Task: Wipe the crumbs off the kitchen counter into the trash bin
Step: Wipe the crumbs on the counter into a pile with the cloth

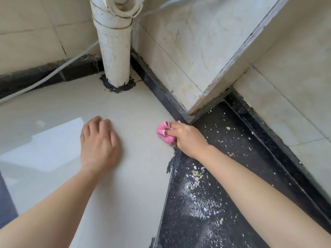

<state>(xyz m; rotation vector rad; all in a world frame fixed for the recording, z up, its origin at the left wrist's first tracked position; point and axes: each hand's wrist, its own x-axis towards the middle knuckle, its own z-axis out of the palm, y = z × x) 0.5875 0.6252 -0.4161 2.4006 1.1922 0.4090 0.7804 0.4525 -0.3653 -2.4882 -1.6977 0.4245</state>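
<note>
A: What is the right hand (188, 138) doing?

B: It is closed around a bunched pink cloth (163, 132), fingers curled over it, pressing it down on the pale counter (125, 176). The cloth sticks out of the fist on the side toward the white pipe (114, 51).

A: And where are the crumbs (197, 194) from there?

B: Behind the fist, not under the cloth. They lie on the dark speckled slab (223, 140), on the side of the cloth away from the pipe. The thickest patch, white dust with a few yellowish bits, sits beside the right forearm, nearer the person than the cloth. Thinner flecks are scattered over the rest of the slab, out toward the tiled wall (295, 86).

A: So the cloth is off the slab?

B: Just beside its edge, near the corner where the dark trim meets the tiled block.

A: The left hand (99, 145)?

B: Flat on the pale counter, palm down, fingers loosely together, holding nothing. It rests on the pipe's near side, apart from the cloth.

A: The pipe itself?

B: Upright, its foot ringed in dark sealant, far from the crumbs.
</note>
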